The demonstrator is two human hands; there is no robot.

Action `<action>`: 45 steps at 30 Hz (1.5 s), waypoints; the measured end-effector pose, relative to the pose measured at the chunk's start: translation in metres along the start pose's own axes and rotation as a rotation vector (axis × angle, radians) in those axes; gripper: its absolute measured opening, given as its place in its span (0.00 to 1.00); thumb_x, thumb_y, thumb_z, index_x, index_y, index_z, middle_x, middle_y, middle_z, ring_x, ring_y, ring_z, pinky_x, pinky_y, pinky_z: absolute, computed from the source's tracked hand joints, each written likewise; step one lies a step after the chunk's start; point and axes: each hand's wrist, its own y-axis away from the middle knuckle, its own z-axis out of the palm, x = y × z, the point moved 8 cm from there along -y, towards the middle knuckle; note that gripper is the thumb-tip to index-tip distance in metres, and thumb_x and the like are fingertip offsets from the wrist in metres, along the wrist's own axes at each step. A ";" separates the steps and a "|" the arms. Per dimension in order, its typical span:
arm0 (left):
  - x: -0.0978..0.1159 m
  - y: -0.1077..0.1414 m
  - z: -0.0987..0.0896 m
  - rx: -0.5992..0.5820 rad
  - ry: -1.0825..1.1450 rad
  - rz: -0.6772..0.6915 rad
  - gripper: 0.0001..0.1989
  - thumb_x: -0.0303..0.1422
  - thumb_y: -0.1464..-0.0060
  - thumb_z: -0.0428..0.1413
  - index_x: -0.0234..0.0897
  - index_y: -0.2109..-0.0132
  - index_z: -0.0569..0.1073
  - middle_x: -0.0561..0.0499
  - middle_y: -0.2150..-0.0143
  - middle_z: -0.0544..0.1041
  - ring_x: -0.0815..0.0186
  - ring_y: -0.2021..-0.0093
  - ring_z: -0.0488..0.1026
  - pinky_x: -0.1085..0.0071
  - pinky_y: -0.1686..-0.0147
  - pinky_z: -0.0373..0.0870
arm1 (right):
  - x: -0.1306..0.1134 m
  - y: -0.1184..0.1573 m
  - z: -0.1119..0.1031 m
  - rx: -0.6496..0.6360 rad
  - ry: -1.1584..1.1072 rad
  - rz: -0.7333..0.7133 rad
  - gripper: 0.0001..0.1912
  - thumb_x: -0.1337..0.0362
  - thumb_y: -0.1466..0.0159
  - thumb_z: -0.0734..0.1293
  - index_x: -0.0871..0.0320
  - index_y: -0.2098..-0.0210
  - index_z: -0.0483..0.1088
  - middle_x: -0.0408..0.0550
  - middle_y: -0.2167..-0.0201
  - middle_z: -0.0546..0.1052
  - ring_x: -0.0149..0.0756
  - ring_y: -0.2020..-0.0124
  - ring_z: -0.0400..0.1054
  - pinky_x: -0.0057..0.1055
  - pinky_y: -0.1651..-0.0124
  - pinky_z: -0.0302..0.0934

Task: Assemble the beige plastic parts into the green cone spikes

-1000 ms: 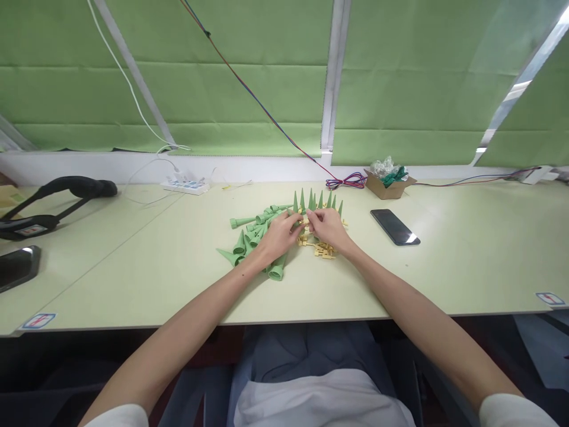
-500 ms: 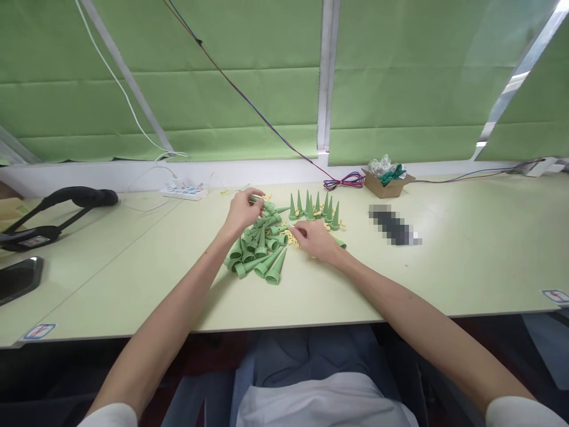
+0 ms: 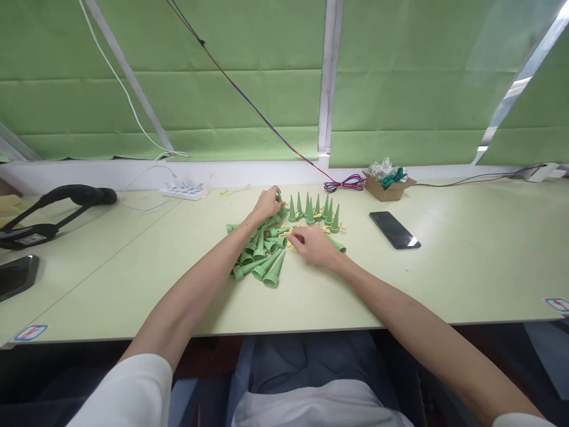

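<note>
My left hand (image 3: 268, 203) is closed on a green plastic cone-shaped spike (image 3: 280, 195), upright at the left end of a group of standing green spikes (image 3: 310, 210). Small yellow valve-like pieces show on several of these. My left forearm covers part of a heap of loose green spikes (image 3: 260, 243), many with their open round ends toward me. My right hand (image 3: 315, 244) is just right of the heap, thumb and fingers pinched together over small yellow pieces (image 3: 288, 232). What lies between its fingertips is too small to make out. One green spike (image 3: 336, 244) lies partly behind that hand.
A black phone (image 3: 395, 230) lies to the right, with a small cardboard box (image 3: 388, 188) behind it. Coiled red and blue wires (image 3: 345, 183) and a power strip (image 3: 184, 191) sit along the back. A black headset-like strap (image 3: 57, 207) and another dark device (image 3: 18, 277) lie left.
My left hand has moved right, from above the heap to the row's left end, and the spike in it now stands upright. My right hand has shifted only slightly, staying by the yellow pieces.
</note>
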 end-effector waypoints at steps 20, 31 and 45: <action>-0.007 0.005 0.018 -0.348 -0.114 -0.031 0.20 0.25 0.57 0.59 0.40 0.54 0.80 0.49 0.55 0.84 0.60 0.56 0.80 0.74 0.58 0.76 | -0.002 0.001 0.005 -0.032 0.003 -0.025 0.22 0.65 0.31 0.60 0.57 0.80 0.50 0.38 0.83 0.56 0.27 0.79 0.46 0.31 0.69 0.44; -0.010 0.007 0.015 -0.353 -0.230 -0.178 0.24 0.24 0.54 0.58 0.35 0.48 0.78 0.43 0.51 0.82 0.56 0.48 0.78 0.70 0.50 0.74 | -0.002 0.002 0.007 -0.072 0.000 -0.017 0.22 0.65 0.32 0.60 0.56 0.80 0.49 0.38 0.83 0.56 0.27 0.78 0.46 0.31 0.70 0.43; -0.007 0.007 0.023 -0.423 -0.271 -0.297 0.19 0.25 0.54 0.59 0.28 0.52 0.80 0.34 0.49 0.81 0.52 0.50 0.79 0.68 0.56 0.74 | 0.002 0.003 0.012 -0.109 -0.001 -0.022 0.21 0.63 0.31 0.60 0.57 0.79 0.51 0.39 0.82 0.59 0.28 0.78 0.49 0.31 0.70 0.43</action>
